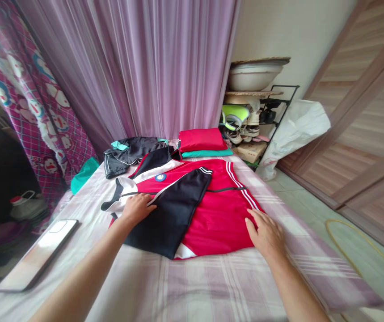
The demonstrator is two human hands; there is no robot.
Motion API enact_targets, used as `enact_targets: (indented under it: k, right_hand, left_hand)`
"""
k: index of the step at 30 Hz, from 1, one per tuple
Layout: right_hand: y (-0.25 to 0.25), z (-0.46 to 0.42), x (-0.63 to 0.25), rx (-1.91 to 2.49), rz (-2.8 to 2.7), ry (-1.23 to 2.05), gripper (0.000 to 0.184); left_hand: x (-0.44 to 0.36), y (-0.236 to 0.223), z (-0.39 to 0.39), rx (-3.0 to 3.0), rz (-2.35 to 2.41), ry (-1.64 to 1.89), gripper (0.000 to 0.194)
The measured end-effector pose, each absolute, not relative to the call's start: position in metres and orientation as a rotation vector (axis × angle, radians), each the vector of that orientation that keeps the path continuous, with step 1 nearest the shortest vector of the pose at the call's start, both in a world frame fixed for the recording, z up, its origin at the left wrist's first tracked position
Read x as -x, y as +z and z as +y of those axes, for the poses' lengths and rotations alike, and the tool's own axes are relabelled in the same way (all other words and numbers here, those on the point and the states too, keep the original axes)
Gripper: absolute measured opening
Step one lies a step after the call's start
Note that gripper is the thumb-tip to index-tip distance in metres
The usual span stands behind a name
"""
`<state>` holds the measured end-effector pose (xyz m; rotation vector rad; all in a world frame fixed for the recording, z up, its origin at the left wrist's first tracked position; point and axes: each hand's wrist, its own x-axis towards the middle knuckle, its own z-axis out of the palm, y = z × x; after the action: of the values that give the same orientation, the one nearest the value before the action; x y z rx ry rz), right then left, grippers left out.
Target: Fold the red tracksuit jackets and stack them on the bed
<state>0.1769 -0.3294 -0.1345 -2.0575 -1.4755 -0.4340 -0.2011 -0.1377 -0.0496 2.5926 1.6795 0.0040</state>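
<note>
A red, black and white track jacket (221, 214) lies flat on the bed, its collar to the left and its striped hem to the right. One black sleeve is folded across the front, near a round blue badge. On the white and black part by the collar rests my left hand (137, 209), fingers stretched over the cloth. At the hem's near corner, my right hand (267, 230) has its fingers apart, the tips touching the red edge. Neither hand visibly grips the fabric.
Behind the jacket are a folded red garment (201, 139) on a green one (208, 153) and a crumpled black garment (134, 152). A phone (37, 257) lies at the left on the checked bedsheet (208, 286). A shoe rack (275, 105) stands beyond the bed's right side.
</note>
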Motion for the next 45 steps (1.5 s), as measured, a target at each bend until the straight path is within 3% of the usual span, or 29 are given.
enact_targets:
  k: [7,11,14,19,22,25,30,35,40,45]
  right_hand:
    - [-0.133,-0.334,-0.194,1.858,-1.457,-0.104,0.044]
    - [-0.120,-0.352,-0.214,1.841,-1.674,0.146,0.040]
    - [-0.111,-0.360,-0.228,1.893,-1.846,0.181,0.048]
    - [-0.108,-0.350,-0.235,1.874,-1.897,0.013,0.032]
    - [-0.106,-0.338,-0.231,1.764,-1.866,0.013,0.031]
    - [-0.101,-0.331,-0.226,1.761,-1.824,0.088,0.033]
    - [-0.089,-0.331,-0.224,1.862,-1.872,0.126,0.035]
    - [-0.078,-0.343,-0.227,1.894,-2.077,0.093,0.032]
    - [-0.071,-0.351,-0.210,1.937,-2.225,0.077,0.044]
    - [-0.058,-0.344,-0.200,1.988,-2.313,0.122,0.032]
  left_hand:
    - [0.217,-0.029,-0.146,-2.340,1.876,0.293,0.034]
    - [0.246,-0.005,-0.131,-2.208,1.977,0.520,0.038]
    - [0.273,-0.006,-0.121,-2.106,2.086,0.588,0.044]
    - [0.302,-0.033,-0.131,-2.207,2.116,0.283,0.056]
    - [0.294,-0.036,-0.151,-2.422,2.039,0.241,0.057]
    - [0.267,-0.028,-0.169,-2.779,1.641,0.306,0.050]
    - [0.212,-0.025,-0.185,-2.881,0.929,0.002,0.051]
    - [0.189,-0.027,-0.200,-2.954,0.619,-0.135,0.016]
    - [0.190,-0.015,-0.230,-3.043,0.625,-0.261,0.017]
    - [0.196,-0.010,-0.244,-3.036,0.737,-0.383,0.022]
